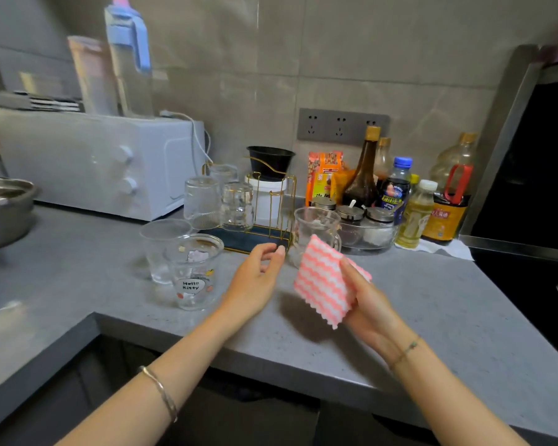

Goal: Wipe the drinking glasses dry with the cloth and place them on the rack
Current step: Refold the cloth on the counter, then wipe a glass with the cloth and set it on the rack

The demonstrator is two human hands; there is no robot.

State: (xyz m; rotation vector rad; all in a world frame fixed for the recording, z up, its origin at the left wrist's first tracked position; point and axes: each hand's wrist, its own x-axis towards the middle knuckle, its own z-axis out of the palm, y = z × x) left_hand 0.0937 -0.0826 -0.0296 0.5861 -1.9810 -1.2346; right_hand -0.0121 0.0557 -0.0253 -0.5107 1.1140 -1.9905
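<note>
Just beyond the cloth point(327, 280) pinched in the right hand point(369, 304) stands the upright handled glass point(316, 231). The empty left hand point(255, 278), fingers loosely spread, is nearer the rack point(255, 238).

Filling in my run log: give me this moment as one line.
left hand: open, empty, by rack | right hand: holds cloth | rack: three glasses upside down | counter: Hello Kitty glass upright, unracked
</note>
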